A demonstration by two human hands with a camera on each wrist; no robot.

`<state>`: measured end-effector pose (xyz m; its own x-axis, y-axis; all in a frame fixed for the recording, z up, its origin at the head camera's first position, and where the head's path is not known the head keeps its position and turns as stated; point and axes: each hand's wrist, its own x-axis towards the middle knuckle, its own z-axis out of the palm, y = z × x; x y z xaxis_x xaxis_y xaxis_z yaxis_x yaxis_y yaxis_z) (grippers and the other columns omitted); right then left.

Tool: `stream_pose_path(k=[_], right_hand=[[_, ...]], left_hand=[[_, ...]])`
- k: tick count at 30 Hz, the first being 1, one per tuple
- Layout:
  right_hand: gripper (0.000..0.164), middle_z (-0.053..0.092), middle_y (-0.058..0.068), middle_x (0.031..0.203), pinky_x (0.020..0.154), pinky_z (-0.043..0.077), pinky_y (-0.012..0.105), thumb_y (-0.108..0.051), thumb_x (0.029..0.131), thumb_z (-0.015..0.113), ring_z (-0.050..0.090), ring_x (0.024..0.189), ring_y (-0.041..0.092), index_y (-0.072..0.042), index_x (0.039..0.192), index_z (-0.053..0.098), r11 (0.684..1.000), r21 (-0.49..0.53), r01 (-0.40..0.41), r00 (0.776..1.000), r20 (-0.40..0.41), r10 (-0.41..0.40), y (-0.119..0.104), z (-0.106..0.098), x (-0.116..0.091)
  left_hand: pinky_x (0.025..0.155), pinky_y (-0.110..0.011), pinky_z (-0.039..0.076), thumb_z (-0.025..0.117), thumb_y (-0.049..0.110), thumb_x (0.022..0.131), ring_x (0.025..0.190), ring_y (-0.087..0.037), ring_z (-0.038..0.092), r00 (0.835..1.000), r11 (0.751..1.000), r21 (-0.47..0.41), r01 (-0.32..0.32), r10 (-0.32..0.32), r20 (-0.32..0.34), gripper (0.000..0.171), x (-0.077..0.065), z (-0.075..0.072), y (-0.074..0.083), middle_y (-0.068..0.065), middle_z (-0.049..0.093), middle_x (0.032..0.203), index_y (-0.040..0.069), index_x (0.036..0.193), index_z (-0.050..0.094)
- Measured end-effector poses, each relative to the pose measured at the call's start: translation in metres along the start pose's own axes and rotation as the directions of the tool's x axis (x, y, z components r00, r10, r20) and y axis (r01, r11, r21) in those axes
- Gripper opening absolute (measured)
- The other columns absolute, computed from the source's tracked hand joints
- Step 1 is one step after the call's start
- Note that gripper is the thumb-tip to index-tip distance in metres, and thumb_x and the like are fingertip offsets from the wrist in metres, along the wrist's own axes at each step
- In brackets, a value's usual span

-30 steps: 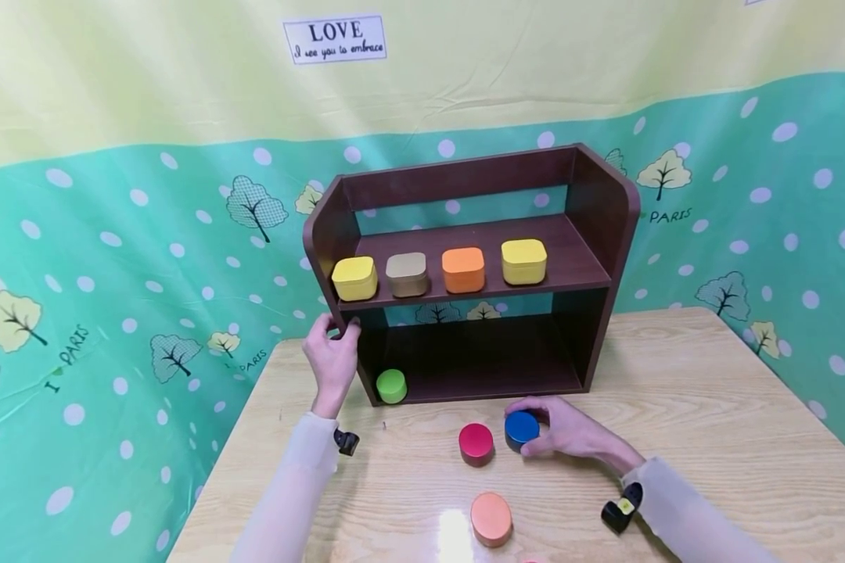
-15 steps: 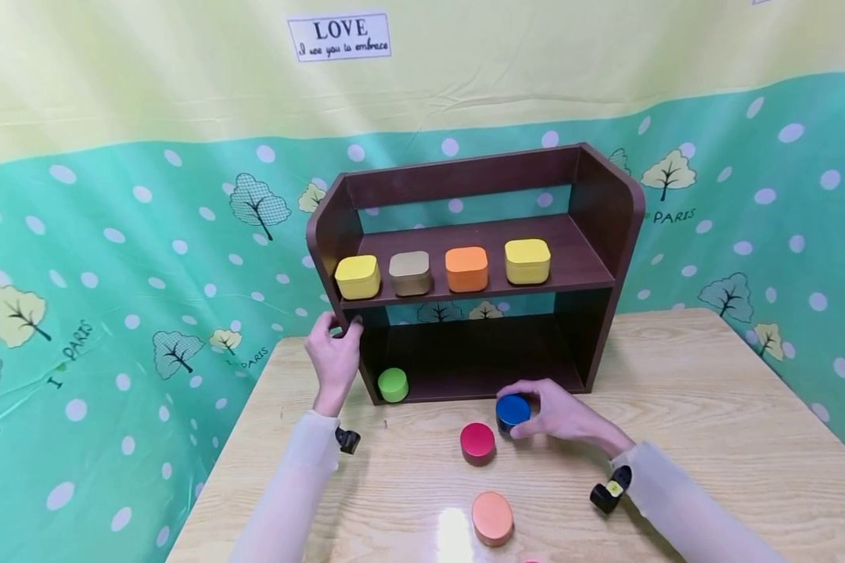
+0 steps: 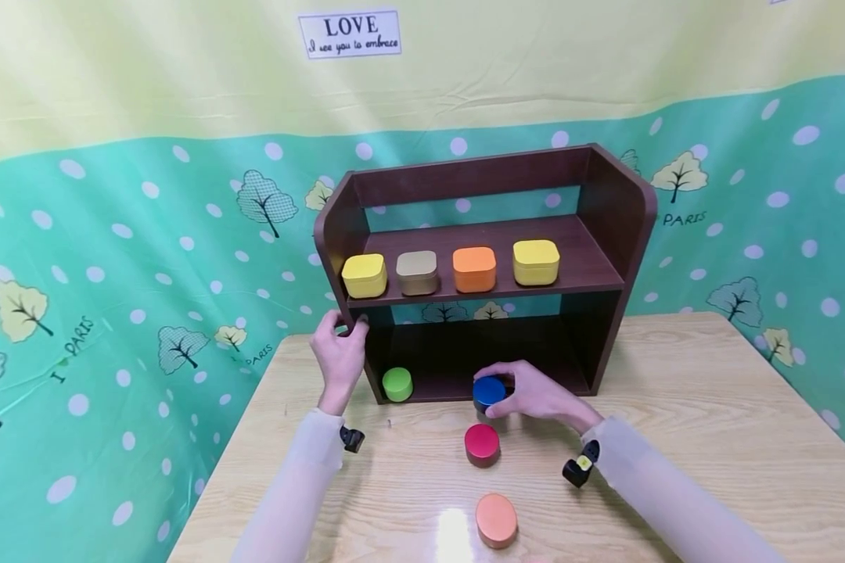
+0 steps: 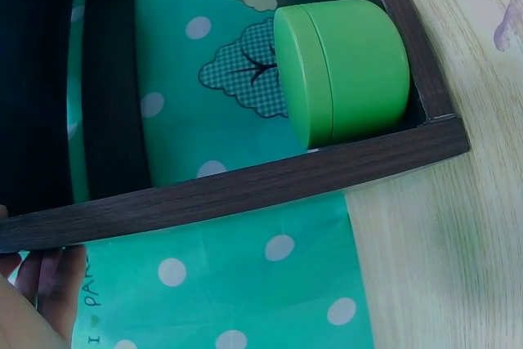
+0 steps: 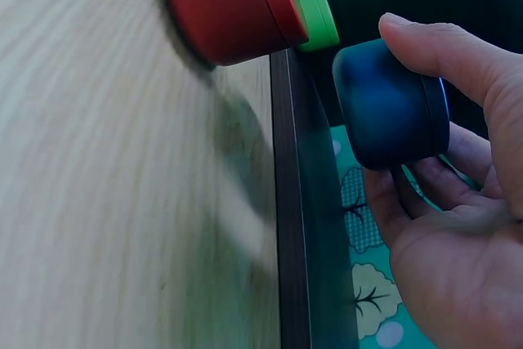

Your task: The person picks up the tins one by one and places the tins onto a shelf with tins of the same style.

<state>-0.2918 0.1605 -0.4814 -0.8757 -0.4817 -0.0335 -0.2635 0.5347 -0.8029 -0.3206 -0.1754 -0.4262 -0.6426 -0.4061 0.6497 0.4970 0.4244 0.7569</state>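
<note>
My right hand (image 3: 533, 389) holds a small round blue tin (image 3: 489, 392) between thumb and fingers, at the front edge of the lower shelf. In the right wrist view the blue tin (image 5: 388, 104) is off the table surface, thumb on one side and fingers on the other. My left hand (image 3: 341, 358) grips the left side panel of the dark brown two-tier shelf (image 3: 609, 336); its fingers (image 4: 61, 288) show behind the panel's edge in the left wrist view. A round green tin (image 3: 397, 384) stands in the lower tier's left corner.
On the upper tier sit a yellow box (image 3: 364, 275), a grey-brown box (image 3: 417, 272), an orange box (image 3: 475, 270) and another yellow box (image 3: 536, 262). A red tin (image 3: 482, 444) and a salmon tin (image 3: 496, 519) stand on the wooden table (image 3: 718, 438). A patterned curtain (image 3: 148, 258) hangs behind.
My right hand has carried the blue tin left and away from me, from beside the red tin to the lower shelf's front edge. The left hand keeps its grip on the panel.
</note>
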Motion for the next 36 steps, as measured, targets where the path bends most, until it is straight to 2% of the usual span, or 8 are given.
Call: stream_pose_path(k=[9, 20, 28, 31, 36], right_hand=[[0.056, 0.068, 0.013, 0.145, 0.11, 0.056, 0.056, -0.028, 0.088, 0.091, 0.06, 0.127, 0.032, -0.021, 0.14, 0.073, 1.0, 0.006, 0.002, 1.0, 0.021, -0.003, -0.01, 0.008, 0.025], [0.057, 0.071, 0.01, 0.14, 0.105, 0.061, 0.05, -0.03, 0.086, 0.092, 0.063, 0.123, 0.029, -0.022, 0.139, 0.073, 0.999, -0.014, 0.03, 0.999, 0.044, -0.03, -0.016, 0.022, 0.058], [0.057, 0.071, 0.009, 0.138, 0.104, 0.06, 0.046, -0.03, 0.087, 0.091, 0.063, 0.12, 0.027, -0.019, 0.14, 0.073, 0.998, -0.007, 0.055, 0.997, 0.057, -0.055, -0.016, 0.03, 0.075], [0.059, 0.072, 0.011, 0.136, 0.102, 0.06, 0.043, -0.029, 0.085, 0.092, 0.064, 0.118, 0.025, -0.016, 0.139, 0.073, 0.997, -0.01, 0.07, 0.996, 0.063, -0.07, -0.015, 0.033, 0.08], [0.058, 0.072, 0.011, 0.136, 0.102, 0.06, 0.044, -0.028, 0.085, 0.093, 0.064, 0.117, 0.025, -0.016, 0.138, 0.073, 0.998, -0.006, 0.068, 0.996, 0.066, -0.067, -0.014, 0.036, 0.086]], left_hand=[[0.069, -0.009, 0.051, 0.078, 0.0, 0.088, 0.082, -0.023, 0.069, 1.0, 1.0, 0.014, -0.022, 0.022, 0.004, 0.007, 0.001, 0.0, -0.001, -0.024, 0.074, 0.086, -0.004, 0.09, 0.073], [0.071, -0.006, 0.05, 0.078, -0.001, 0.087, 0.084, -0.034, 0.071, 1.0, 1.0, -0.014, -0.02, 0.02, 0.01, 0.008, -0.001, 0.0, -0.002, -0.026, 0.074, 0.087, -0.005, 0.092, 0.073], [0.069, -0.002, 0.048, 0.074, -0.008, 0.087, 0.083, -0.042, 0.071, 1.0, 1.0, -0.005, -0.013, 0.013, -0.01, 0.009, -0.002, 0.004, 0.002, -0.034, 0.07, 0.088, -0.013, 0.092, 0.069], [0.069, -0.003, 0.047, 0.072, -0.009, 0.086, 0.081, -0.038, 0.07, 1.0, 1.0, 0.008, -0.005, 0.005, -0.011, 0.009, -0.002, 0.005, 0.001, -0.036, 0.069, 0.088, -0.015, 0.092, 0.068], [0.069, -0.006, 0.05, 0.074, -0.006, 0.087, 0.08, -0.018, 0.066, 1.0, 1.0, 0.01, 0.005, -0.005, -0.004, 0.01, -0.002, 0.003, 0.003, -0.033, 0.071, 0.091, -0.012, 0.093, 0.07]])
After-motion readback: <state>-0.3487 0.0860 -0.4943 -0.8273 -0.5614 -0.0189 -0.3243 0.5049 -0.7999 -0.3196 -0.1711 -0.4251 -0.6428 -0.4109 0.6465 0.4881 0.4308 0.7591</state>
